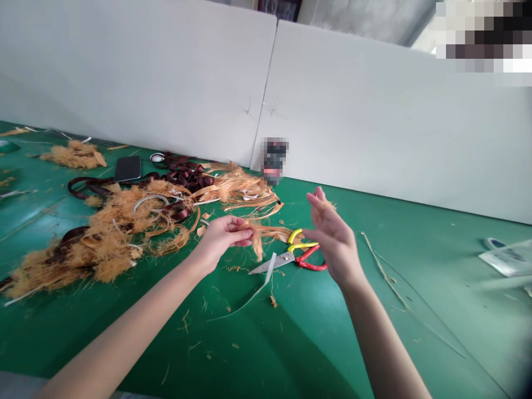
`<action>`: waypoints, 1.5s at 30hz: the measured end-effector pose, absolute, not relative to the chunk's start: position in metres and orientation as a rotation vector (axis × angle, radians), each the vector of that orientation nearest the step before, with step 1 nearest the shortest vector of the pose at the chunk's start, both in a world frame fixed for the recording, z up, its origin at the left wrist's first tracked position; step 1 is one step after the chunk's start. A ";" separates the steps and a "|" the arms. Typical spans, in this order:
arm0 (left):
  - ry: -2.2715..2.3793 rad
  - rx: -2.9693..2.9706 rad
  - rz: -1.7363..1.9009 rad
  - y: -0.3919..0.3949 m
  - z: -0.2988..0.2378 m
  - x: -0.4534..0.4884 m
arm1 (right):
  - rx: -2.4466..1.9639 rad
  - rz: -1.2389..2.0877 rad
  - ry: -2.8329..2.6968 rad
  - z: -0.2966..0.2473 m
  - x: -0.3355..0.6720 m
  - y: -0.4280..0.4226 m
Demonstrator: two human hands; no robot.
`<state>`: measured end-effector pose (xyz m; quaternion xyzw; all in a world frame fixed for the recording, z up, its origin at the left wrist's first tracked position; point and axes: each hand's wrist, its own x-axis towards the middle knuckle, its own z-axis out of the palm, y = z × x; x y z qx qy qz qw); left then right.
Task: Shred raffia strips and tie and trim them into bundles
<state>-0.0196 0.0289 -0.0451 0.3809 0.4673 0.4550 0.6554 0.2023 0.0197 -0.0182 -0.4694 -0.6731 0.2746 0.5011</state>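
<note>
My left hand (pixel 228 237) pinches a tan, frayed fibre strip (pixel 257 244) between thumb and fingers; the end of the strip dangles just above the green table. To its right, my right hand (pixel 332 238) is raised with thumb and fingers apart. A small tan wisp (pixel 330 205) shows by its fingertips; whether it clings there I cannot tell. Scissors (pixel 286 258) with one yellow and one red handle lie between my hands, the handle ends partly hidden behind my right hand. A thin whitish strip (pixel 266 280) crosses the blades. More tan strands (pixel 276 233) lie behind the scissors.
Frayed tan fibre (pixel 112 233) is heaped at left, tangled with dark brown ribbon (pixel 195 178). A black phone-like slab (pixel 127 168) lies behind it. Pale upright panels (pixel 374 127) border the green table (pixel 394 221). A clear plastic packet (pixel 509 257) lies far right.
</note>
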 end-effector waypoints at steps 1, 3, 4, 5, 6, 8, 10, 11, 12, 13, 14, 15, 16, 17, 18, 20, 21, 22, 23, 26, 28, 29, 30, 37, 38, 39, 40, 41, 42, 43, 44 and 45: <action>1.060 0.871 1.030 0.029 -0.045 -0.019 | -1.212 0.482 -1.722 -0.023 0.202 0.021; 1.065 0.888 1.031 0.031 -0.044 -0.019 | -1.319 0.201 -1.799 -0.031 0.201 0.022; 1.068 0.897 1.030 0.032 -0.044 -0.018 | -1.345 0.162 -1.772 -0.032 0.201 0.022; 1.073 0.903 1.026 0.033 -0.043 -0.018 | -1.354 0.207 -1.702 -0.032 0.199 0.022; 1.079 0.910 1.020 0.034 -0.043 -0.018 | -1.345 0.328 -1.601 -0.030 0.198 0.022; 1.088 0.925 1.010 0.036 -0.042 -0.017 | -1.248 0.694 -1.380 -0.022 0.196 0.021; 1.092 0.939 1.015 0.037 -0.041 -0.017 | -1.103 1.051 -1.230 -0.011 0.195 0.019; 1.095 0.943 1.026 0.038 -0.040 -0.016 | -1.062 1.183 -1.194 -0.006 0.196 0.018; 1.100 0.946 1.038 0.039 -0.039 -0.016 | -1.065 1.287 -1.183 -0.002 0.197 0.017; 1.104 0.948 1.050 0.040 -0.038 -0.016 | -1.112 1.367 -1.188 0.001 0.198 0.016; 1.106 0.952 1.060 0.041 -0.037 -0.016 | -1.192 1.439 -1.207 0.003 0.200 0.015; 1.105 0.958 1.067 0.041 -0.036 -0.016 | -1.283 1.517 -1.249 0.004 0.202 0.014; 1.104 0.965 1.074 0.042 -0.036 -0.016 | -1.355 1.601 -1.314 0.003 0.204 0.013; 1.102 0.974 1.080 0.042 -0.035 -0.016 | -1.390 1.680 -1.393 0.001 0.206 0.012; 1.100 0.985 1.086 0.043 -0.035 -0.016 | -1.379 1.748 -1.474 -0.001 0.208 0.012; 1.103 1.003 1.089 0.043 -0.035 -0.016 | -1.232 1.822 -1.576 -0.006 0.211 0.010; 1.102 1.008 1.085 0.043 -0.035 -0.016 | -1.136 1.805 -1.555 -0.008 0.211 0.010; 1.100 1.009 1.077 0.042 -0.035 -0.016 | -1.054 1.756 -1.484 -0.010 0.211 0.011; 1.098 1.008 1.065 0.042 -0.036 -0.015 | -0.993 1.682 -1.383 -0.011 0.209 0.011; 1.104 1.000 1.034 0.041 -0.036 -0.015 | -0.870 1.388 -1.146 -0.014 0.202 0.017; 1.115 0.995 1.027 0.040 -0.036 -0.014 | -0.839 1.217 -1.154 -0.017 0.198 0.022; 1.120 0.994 1.028 0.040 -0.036 -0.015 | -0.851 1.129 -1.196 -0.019 0.198 0.024; 1.121 0.991 1.032 0.040 -0.036 -0.015 | -0.888 1.033 -1.260 -0.021 0.198 0.025; 1.095 1.004 1.014 0.044 -0.041 -0.023 | -1.319 0.057 -1.863 -0.039 0.209 0.030; 1.102 1.006 1.002 0.045 -0.042 -0.024 | -1.342 -0.029 -1.920 -0.041 0.210 0.030; 1.113 1.013 0.986 0.045 -0.043 -0.024 | -1.371 -0.073 -1.969 -0.043 0.210 0.030; 1.127 1.023 0.965 0.045 -0.044 -0.025 | -1.410 -0.080 -2.004 -0.044 0.211 0.030; 1.141 1.039 0.941 0.044 -0.045 -0.025 | -1.457 -0.065 -2.020 -0.046 0.211 0.030; 1.155 1.057 0.914 0.044 -0.046 -0.026 | -1.501 -0.040 -2.022 -0.046 0.211 0.030; 1.167 1.077 0.887 0.044 -0.047 -0.028 | -1.536 -0.010 -2.021 -0.046 0.211 0.029; 1.180 1.097 0.864 0.044 -0.049 -0.029 | -1.563 0.021 -2.022 -0.046 0.211 0.028; 1.199 1.118 0.848 0.044 -0.051 -0.032 | -1.582 0.053 -2.025 -0.045 0.212 0.027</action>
